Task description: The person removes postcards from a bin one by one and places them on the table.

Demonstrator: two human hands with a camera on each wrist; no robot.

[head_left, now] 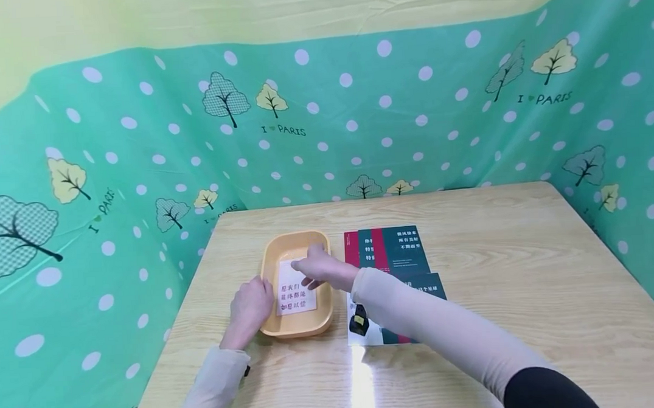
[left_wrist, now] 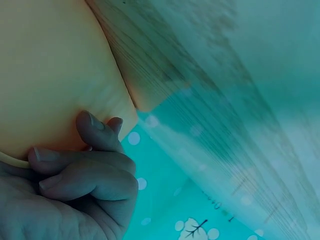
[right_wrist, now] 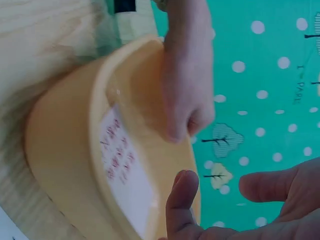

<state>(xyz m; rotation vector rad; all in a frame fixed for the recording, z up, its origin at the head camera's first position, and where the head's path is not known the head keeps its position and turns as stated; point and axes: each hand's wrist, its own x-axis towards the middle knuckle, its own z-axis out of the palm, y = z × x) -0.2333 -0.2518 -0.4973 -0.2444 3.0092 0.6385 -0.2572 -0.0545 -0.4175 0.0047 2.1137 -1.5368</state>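
A pale orange plastic basin [head_left: 302, 331] sits on the left part of the table. Flat on its floor lies a white card [head_left: 297, 299] with lines of dark red Chinese characters. My left hand [head_left: 251, 304] grips the basin's left rim, its fingers curled against the outer wall, as the left wrist view shows. Over the basin reaches my right hand [head_left: 323, 268], above the upper part of the card. In the right wrist view its thumb [right_wrist: 267, 186] and fingers are spread apart, with nothing between them.
Right of the basin lie several overlapping books or booklets [head_left: 411, 255] with dark green, red and white covers, partly behind my right forearm. The wooden table [head_left: 504, 251] extends to the right. A green dotted cloth [head_left: 437, 102] with printed trees hangs around the back and sides.
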